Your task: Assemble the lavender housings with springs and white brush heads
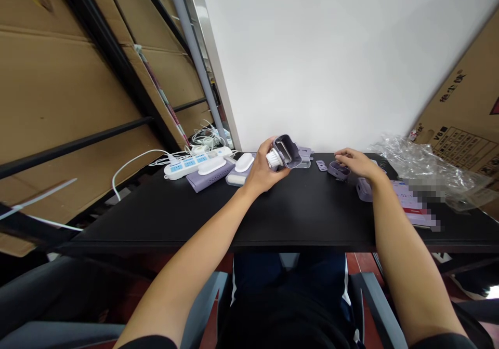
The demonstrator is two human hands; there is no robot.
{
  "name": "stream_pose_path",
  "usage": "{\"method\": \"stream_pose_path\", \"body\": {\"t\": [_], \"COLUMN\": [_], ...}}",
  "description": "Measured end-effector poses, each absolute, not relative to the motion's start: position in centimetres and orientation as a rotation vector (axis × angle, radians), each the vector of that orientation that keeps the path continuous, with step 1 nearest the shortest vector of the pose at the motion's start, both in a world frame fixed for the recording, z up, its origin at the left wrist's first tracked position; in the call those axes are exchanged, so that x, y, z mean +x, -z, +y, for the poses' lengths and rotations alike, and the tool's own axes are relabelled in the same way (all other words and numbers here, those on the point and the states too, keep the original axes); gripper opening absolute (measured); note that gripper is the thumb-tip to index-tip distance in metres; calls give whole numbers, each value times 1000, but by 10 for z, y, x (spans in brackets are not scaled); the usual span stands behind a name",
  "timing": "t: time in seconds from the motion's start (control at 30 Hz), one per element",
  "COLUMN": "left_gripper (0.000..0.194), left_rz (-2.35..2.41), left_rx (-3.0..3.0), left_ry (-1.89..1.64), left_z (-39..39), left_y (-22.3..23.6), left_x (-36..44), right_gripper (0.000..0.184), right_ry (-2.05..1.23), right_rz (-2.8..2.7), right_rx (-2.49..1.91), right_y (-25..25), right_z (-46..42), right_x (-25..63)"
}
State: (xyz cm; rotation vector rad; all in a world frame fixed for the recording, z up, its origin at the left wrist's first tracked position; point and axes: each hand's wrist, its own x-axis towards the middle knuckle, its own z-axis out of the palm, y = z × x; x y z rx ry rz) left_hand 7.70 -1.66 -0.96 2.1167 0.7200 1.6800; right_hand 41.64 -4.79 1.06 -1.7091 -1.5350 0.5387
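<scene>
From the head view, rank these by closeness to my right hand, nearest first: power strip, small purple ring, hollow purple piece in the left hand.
Nearest to the right hand first:
1. Small purple ring: on the table, just by its fingers.
2. Hollow purple piece: farther left, in the left hand.
3. Power strip: at the table's far left.

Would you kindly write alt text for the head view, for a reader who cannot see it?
A person's left hand holds a hollow purple-grey housing above a black table; the right hand is close to a small purple part. A white power strip lies at left.
</scene>
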Motion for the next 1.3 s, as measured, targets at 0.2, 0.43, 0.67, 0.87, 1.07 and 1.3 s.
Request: {"method": "stream_pose_path", "body": {"t": [0.2,0.43,0.67,0.87,1.07,1.3], "left_gripper": [97,94,94,94,95,101], "left_rz": [717,669,652,643,694,764], "left_rx": [2149,2132,2160,2242,2247,2223], "left_ry": [-1621,-1632,-1677,-1616,-1488,-1441], "left_z": [-20,-24,-21,-21,-26,-23], "left_y": [8,5,7,11,9,12], "left_x": [78,78,78,78,80,80], "right_gripper": [23,37,30,15,17,25], "right_ry": [-209,454,473,116,-204,-520], "right_rz": [-1570,-1926,-1970,-1885,-1590,-1743], "right_rx": [-1953,-2104,-2152,-2048,-1675,-1753], "right_y": [-6,22,35,23,1,-17], "right_z": [-46,-31,-23,-23,-30,-51], "right_x": [417,361,347,353,365,413]}}
